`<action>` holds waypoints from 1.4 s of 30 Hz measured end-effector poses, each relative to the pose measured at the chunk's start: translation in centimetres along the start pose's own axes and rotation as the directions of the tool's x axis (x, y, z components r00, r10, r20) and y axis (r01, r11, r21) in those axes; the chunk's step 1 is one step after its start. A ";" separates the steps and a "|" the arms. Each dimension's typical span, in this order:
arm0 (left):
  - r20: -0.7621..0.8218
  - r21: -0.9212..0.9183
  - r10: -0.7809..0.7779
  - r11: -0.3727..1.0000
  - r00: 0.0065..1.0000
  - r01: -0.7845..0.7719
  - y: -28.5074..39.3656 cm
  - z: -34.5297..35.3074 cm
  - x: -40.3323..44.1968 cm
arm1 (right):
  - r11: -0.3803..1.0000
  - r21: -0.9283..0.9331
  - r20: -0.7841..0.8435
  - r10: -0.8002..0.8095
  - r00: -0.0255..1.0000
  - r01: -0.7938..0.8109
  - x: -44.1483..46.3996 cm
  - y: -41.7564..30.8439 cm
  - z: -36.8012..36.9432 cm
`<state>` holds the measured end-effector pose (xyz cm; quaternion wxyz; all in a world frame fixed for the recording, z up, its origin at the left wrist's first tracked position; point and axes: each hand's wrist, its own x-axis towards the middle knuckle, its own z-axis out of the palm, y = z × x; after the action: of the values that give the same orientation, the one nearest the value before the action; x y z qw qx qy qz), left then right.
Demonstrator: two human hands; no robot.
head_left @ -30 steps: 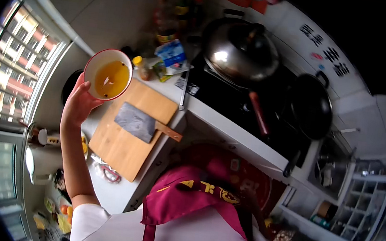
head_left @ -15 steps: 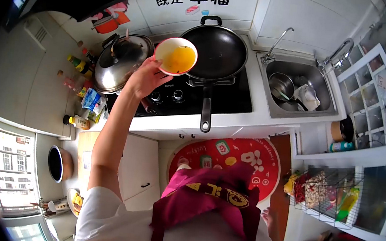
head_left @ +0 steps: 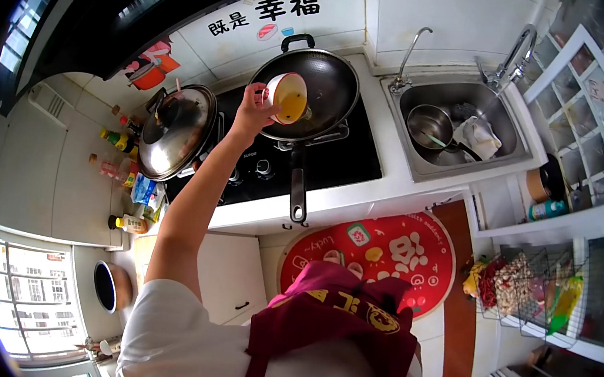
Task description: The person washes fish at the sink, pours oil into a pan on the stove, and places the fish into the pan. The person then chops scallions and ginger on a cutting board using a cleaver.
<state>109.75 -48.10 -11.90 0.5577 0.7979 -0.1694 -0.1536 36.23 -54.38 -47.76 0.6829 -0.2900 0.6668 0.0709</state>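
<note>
My left hand (head_left: 252, 114) grips a white bowl (head_left: 280, 94) with a red rim, tilted to the right over the left part of a black frying pan (head_left: 325, 79). Yellow-orange liquid (head_left: 291, 104) lies at the bowl's lower side, near the rim. Whether any of it is running into the pan is hard to make out. The pan rests on the black gas stove (head_left: 350, 157), its handle pointing toward me. To its left stands a wok with a domed metal lid (head_left: 174, 129). My right hand is out of view.
A steel sink (head_left: 424, 167) with a small pot (head_left: 430, 126) and a white cloth (head_left: 477, 138) is at the right. Bottles (head_left: 120, 141) stand left of the wok. On the floor lies a red mat (head_left: 414, 250); a wire basket (head_left: 529, 289) holds food.
The view has swung from the cutting board and knife to the stove. My left hand has carried the bowl over the pan, and the bowl is now tilted more.
</note>
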 end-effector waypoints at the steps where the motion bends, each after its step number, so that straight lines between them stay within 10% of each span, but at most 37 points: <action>1: 0.001 0.049 0.059 0.997 0.998 -0.058 -0.3 -0.2 0.3 | 1.000 0.000 0.005 -0.027 1.000 0.027 0.1 -1.0 0.1; 5: 0.004 0.495 0.542 0.730 0.841 -0.472 -1.1 -1.0 0.9 | 0.991 0.004 0.031 -0.135 0.990 0.135 0.4 -5.3 -0.4; 13: 0.012 0.657 0.634 0.578 0.773 -0.484 1.1 -2.7 -0.4 | 0.987 0.063 -0.004 -0.149 0.989 0.149 1.5 -10.0 1.8; 15: -0.164 -0.054 0.019 0.998 0.986 -0.028 1.6 -2.2 -0.7 | 0.984 0.038 0.066 -0.179 0.982 0.176 1.5 -10.1 2.3; 19: 0.162 -0.808 -0.201 0.535 0.966 0.247 -0.6 -3.5 0.8 | 0.989 -0.098 0.105 -0.101 0.989 0.111 5.6 -8.5 1.8; 27: 0.128 -0.936 -0.237 0.291 0.963 0.196 5.6 9.3 -0.6 | 0.991 -0.075 0.236 -0.091 0.967 0.112 7.3 -16.0 -5.3; 29: 0.189 -0.940 -0.117 0.267 0.975 0.214 6.9 14.7 -2.1 | 0.974 -0.138 0.235 -0.145 0.961 0.181 8.8 -18.7 -10.3; 34: 0.292 -0.916 -0.386 0.150 0.875 0.371 6.0 29.1 -3.0 | 0.673 -0.419 0.345 -0.503 0.793 0.609 12.0 -26.8 -22.0; 37: 0.169 -0.947 -0.537 0.143 0.826 0.286 2.5 33.5 -1.5 | 0.980 0.056 0.042 -0.195 0.980 0.193 7.5 -36.8 -22.2; 42: 0.001 -0.970 -0.582 0.197 0.814 0.142 -4.7 34.3 3.2 | 0.827 0.062 0.189 -0.559 0.807 0.558 3.4 -49.6 -15.9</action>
<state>98.24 -76.74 -27.83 0.8810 0.3416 0.2597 -0.1994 46.79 -103.95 -35.14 0.7372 -0.4632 0.4804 -0.1055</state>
